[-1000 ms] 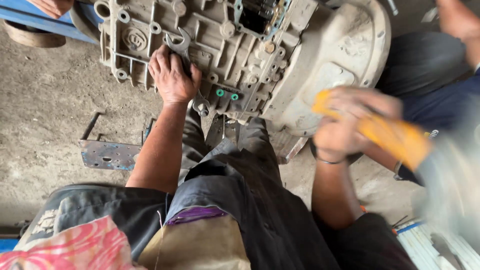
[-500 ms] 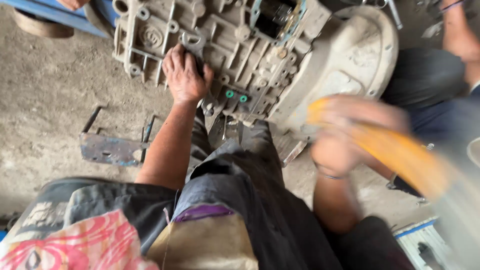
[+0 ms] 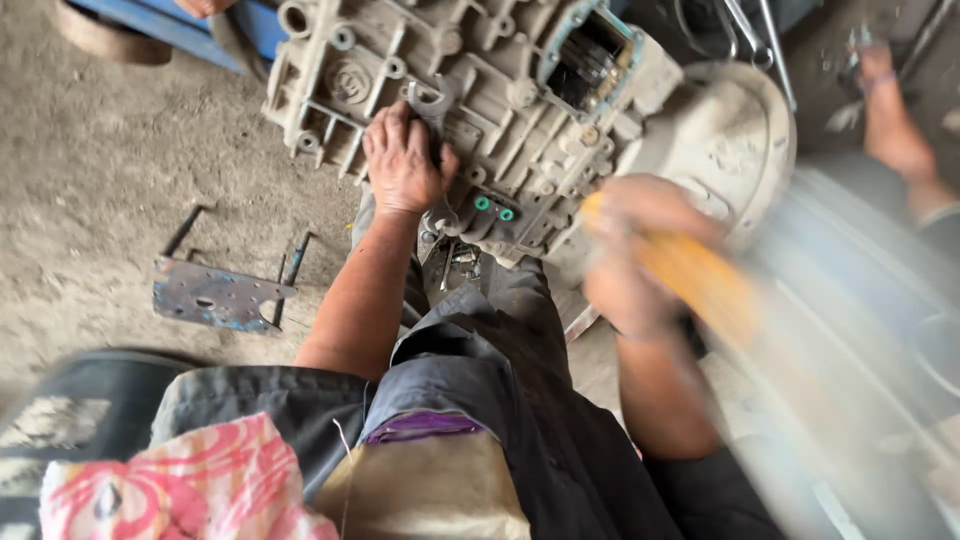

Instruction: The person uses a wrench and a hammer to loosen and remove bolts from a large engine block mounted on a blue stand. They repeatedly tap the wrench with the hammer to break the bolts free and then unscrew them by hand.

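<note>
Head view looks straight down on a big grey cast-metal gearbox housing [image 3: 500, 110] that fills the upper middle of the frame, lying on a dusty concrete floor [image 3: 110, 180]. Its ribbed side, studded with bolt bosses, faces the camera; a rectangular opening with a teal-edged rim sits near the top centre, gears showing inside, and a rounded bell end [image 3: 725, 140] spreads to the upper right. Below it, the person's dark trousers [image 3: 500, 420] run down the centre of the frame, with a pink and white patterned cloth [image 3: 180, 495] at the lower left corner.

A flat, rusty steel bracket [image 3: 215, 295] lies on the floor at middle left, well apart from the housing.

Left hand [image 3: 403, 160] rests palm down on the casting, fingers curled around the shank of a wrench [image 3: 432, 105] whose open end pokes out just above the knuckles. Right hand [image 3: 640, 255], at centre right, is heavily blurred; it seems wrapped around a yellow-orange handle [image 3: 700, 285] that slants toward the lower right, though how tightly it closes cannot be told. Another person's arm [image 3: 895, 130] reaches in at the upper right.

Two small green caps [image 3: 492, 208] sit side by side on the housing's lower edge, just right of the left wrist.
</note>
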